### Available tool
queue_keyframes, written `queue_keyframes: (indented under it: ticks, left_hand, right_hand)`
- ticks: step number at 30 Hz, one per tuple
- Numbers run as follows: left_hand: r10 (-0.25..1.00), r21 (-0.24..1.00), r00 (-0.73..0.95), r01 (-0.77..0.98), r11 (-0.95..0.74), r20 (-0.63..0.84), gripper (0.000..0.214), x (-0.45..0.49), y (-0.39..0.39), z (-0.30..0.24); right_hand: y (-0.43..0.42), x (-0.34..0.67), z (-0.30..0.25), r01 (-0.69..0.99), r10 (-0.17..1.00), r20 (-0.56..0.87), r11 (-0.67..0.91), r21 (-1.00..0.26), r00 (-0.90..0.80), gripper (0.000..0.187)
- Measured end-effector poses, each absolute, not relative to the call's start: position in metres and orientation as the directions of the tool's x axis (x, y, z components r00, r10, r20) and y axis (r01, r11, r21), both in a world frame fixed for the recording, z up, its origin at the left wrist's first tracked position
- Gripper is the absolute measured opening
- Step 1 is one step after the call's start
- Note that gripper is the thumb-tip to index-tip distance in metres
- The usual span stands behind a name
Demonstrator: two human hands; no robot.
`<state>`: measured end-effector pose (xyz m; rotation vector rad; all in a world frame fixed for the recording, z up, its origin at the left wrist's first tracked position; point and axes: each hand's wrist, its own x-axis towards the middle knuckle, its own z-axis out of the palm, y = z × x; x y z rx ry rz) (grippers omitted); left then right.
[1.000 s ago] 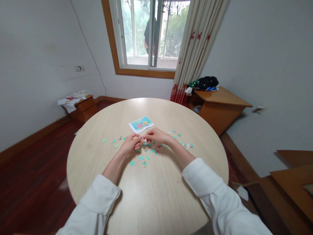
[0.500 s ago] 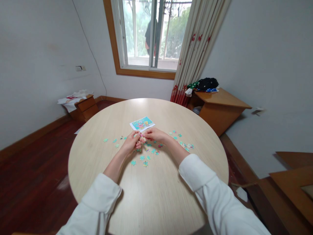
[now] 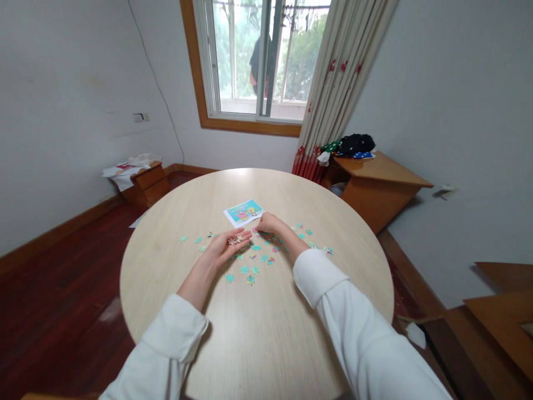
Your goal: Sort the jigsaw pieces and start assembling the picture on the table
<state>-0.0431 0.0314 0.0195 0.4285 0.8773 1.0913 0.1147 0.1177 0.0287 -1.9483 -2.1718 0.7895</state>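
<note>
My left hand (image 3: 222, 244) is turned palm up, with several pale puzzle pieces (image 3: 235, 240) lying in its cupped palm and fingers. To its right, my right hand (image 3: 268, 223) points down with its fingers pinched together at a small pink puzzle piece (image 3: 255, 230). Whether that piece still touches the table is too small to tell. Around and below both hands lie several loose turquoise puzzle pieces (image 3: 264, 258), some with pink or yellow parts. Just beyond the hands is a printed picture card (image 3: 244, 212) with cartoon figures on turquoise.
Everything rests on a round pale wooden table (image 3: 258, 333). More loose pieces (image 3: 328, 251) lie at the right and left of the hands. Behind are a window, a curtain (image 3: 345, 72), a wooden cabinet (image 3: 383, 166) with cloths and a small drawer unit (image 3: 150, 180). Someone stands beyond the glass.
My hands, together half a second ago, have come apart. The left has opened out palm up, showing the pieces in it; the right has shifted right and turned down towards the table.
</note>
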Motion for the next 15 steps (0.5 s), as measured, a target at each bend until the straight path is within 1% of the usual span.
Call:
queue_keyframes:
  ticks: [3,5,7,9,11,13,15]
  left_hand:
    - [0.910,0.731,0.190,-0.546,0.410,-0.369,0.050,-0.043,0.028,0.021]
    - [0.915,0.750,0.179,-0.528,0.399,-0.361,0.048,-0.043,0.028,0.021]
    - [0.916,0.763,0.172,-0.509,0.397,-0.362,0.045,-0.043,0.028,0.022]
    - [0.914,0.770,0.172,-0.494,0.403,-0.368,0.044,-0.043,0.029,0.022]
    - [0.910,0.767,0.177,-0.492,0.411,-0.375,0.044,-0.043,0.029,0.022]
    - [0.907,0.758,0.182,-0.502,0.417,-0.379,0.042,-0.043,0.030,0.020]
    - [0.910,0.747,0.184,-0.522,0.411,-0.372,0.038,-0.044,0.031,0.016]
  right_hand:
    - [0.122,0.110,0.031,0.927,0.946,-0.298,0.008,-0.375,-0.129,0.016]
    - [0.123,0.107,0.033,0.956,0.951,-0.294,0.010,-0.294,-0.100,0.021]
    - [0.123,0.105,0.036,0.975,0.961,-0.265,0.014,-0.220,-0.073,0.029]
    - [0.121,0.106,0.037,0.981,0.968,-0.243,0.009,-0.193,-0.057,0.036]
    - [0.118,0.108,0.037,0.977,0.976,-0.211,0.013,-0.215,-0.059,0.036]
    - [0.113,0.112,0.035,0.950,0.986,-0.127,0.067,-0.306,-0.110,0.027]
    - [0.108,0.114,0.033,0.892,0.984,0.002,0.162,-0.422,-0.177,0.016]
